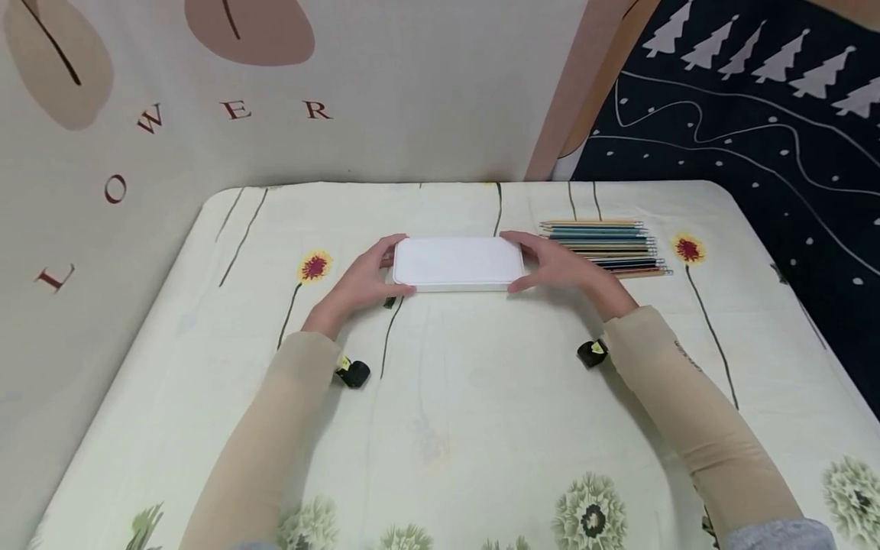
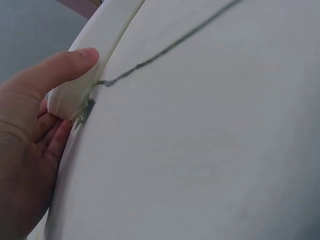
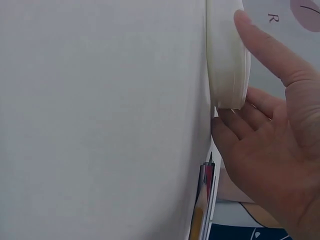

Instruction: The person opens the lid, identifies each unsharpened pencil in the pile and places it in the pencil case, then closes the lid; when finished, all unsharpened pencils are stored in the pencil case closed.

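A white rectangular box (image 1: 458,263) with rounded corners lies flat near the far middle of the table. My left hand (image 1: 362,276) grips its left end, thumb on the near side and fingers curled round behind. At the right end my right hand (image 1: 553,266) holds it in the same way. Close up in the left wrist view, the thumb presses on the side of the box (image 2: 75,95) while the fingertips reach its end near the cloth. The right wrist view shows a lid seam along the box (image 3: 227,65); the thumb touches its side.
Several pencils (image 1: 605,246) lie in a row just right of the box, partly behind my right hand. A flowered cloth (image 1: 467,397) covers the table. A pale printed backdrop (image 1: 426,92) rises behind, with a dark tree-patterned one (image 1: 742,145) at right.
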Demonstrator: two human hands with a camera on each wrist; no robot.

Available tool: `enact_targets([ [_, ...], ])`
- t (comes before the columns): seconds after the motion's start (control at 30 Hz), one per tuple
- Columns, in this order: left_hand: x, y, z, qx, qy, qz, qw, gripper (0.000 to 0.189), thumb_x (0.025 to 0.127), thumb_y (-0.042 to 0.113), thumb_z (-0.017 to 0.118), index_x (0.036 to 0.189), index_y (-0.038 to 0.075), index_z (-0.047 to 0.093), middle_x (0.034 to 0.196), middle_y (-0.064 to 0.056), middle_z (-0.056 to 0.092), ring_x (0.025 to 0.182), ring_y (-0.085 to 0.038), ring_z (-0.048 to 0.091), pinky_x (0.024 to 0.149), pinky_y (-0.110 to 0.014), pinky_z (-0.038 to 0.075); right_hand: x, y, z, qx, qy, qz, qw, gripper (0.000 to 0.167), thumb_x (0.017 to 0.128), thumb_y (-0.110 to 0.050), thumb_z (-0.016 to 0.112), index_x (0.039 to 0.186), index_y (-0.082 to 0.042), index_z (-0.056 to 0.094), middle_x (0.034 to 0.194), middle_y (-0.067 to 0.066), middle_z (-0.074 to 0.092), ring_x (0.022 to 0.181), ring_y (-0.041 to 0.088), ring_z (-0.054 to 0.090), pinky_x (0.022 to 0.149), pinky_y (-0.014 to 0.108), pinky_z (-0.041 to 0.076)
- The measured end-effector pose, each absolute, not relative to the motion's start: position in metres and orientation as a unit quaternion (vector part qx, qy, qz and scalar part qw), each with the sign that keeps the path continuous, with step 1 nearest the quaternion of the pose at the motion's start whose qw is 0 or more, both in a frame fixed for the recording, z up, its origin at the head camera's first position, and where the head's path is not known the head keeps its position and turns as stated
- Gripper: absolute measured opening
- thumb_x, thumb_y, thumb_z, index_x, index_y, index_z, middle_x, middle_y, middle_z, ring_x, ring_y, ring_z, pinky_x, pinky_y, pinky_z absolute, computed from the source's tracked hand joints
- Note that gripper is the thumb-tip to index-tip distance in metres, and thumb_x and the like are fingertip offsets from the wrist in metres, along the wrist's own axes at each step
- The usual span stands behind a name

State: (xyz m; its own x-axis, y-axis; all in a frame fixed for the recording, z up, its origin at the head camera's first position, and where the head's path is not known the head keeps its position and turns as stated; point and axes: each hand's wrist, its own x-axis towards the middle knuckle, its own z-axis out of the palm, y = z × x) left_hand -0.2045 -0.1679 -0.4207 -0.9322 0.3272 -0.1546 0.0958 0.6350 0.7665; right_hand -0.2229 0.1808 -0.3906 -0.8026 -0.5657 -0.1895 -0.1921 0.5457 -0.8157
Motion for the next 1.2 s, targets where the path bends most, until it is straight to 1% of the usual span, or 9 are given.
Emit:
enact_targets([
  [0.17,-0.205,-0.168,-0.422,0.115,0.897,0.404,0.139,0.1,0.078,0.03,0.085,0.157,0.018,0.025,0.159,-0.011,0.037,0.14,-0.033,0.046,0.12,-0.049,0.033,-0.225,0.179,-0.393,-0.237,0.865,-0.394,0.204,0.092,0.077,-0.012,0.086,0.153,-0.002,0.035,0.16,0.018,0.033,0.149,0.033,0.031,0.124,0.048,0.026],
  [0.4,-0.207,-0.171,-0.424,0.088,0.913,0.376,0.129,0.1,0.075,0.035,0.086,0.156,0.022,0.028,0.155,-0.008,0.042,0.135,-0.03,0.049,0.116,-0.051,0.037,-0.232,0.178,-0.394,-0.248,0.904,-0.316,0.15,0.09,0.07,-0.029,0.091,0.147,-0.012,0.049,0.151,0.012,0.051,0.14,0.026,0.048,0.116,0.044,0.038],
  [0.6,-0.207,-0.172,-0.426,0.097,0.916,0.369,0.123,0.1,0.075,0.037,0.087,0.156,0.022,0.03,0.152,-0.009,0.045,0.132,-0.03,0.052,0.114,-0.051,0.04,-0.236,0.179,-0.395,-0.257,0.911,-0.291,0.142,0.088,0.069,-0.032,0.092,0.145,-0.013,0.052,0.145,0.014,0.057,0.133,0.026,0.054,0.111,0.044,0.044],
  [0.77,-0.206,-0.171,-0.425,0.105,0.913,0.376,0.116,0.098,0.075,0.036,0.086,0.155,0.021,0.031,0.153,-0.009,0.044,0.131,-0.03,0.053,0.113,-0.05,0.041,-0.236,0.181,-0.394,-0.26,0.909,-0.295,0.135,0.089,0.067,-0.032,0.093,0.144,-0.013,0.054,0.143,0.013,0.058,0.131,0.024,0.056,0.108,0.043,0.046],
  [1.0,-0.206,-0.169,-0.424,0.107,0.914,0.375,0.111,0.098,0.075,0.035,0.086,0.155,0.021,0.032,0.153,-0.009,0.044,0.13,-0.03,0.053,0.112,-0.049,0.042,-0.236,0.182,-0.391,-0.254,0.909,-0.299,0.144,0.089,0.067,-0.032,0.093,0.145,-0.013,0.053,0.145,0.013,0.056,0.135,0.024,0.053,0.111,0.044,0.044],
  [1.2,-0.206,-0.167,-0.426,0.109,0.913,0.378,0.105,0.097,0.075,0.036,0.087,0.154,0.021,0.032,0.152,-0.009,0.045,0.129,-0.03,0.054,0.112,-0.05,0.043,-0.237,0.184,-0.39,-0.245,0.911,-0.296,0.147,0.089,0.066,-0.032,0.093,0.144,-0.014,0.054,0.144,0.014,0.057,0.136,0.024,0.053,0.112,0.044,0.044],
])
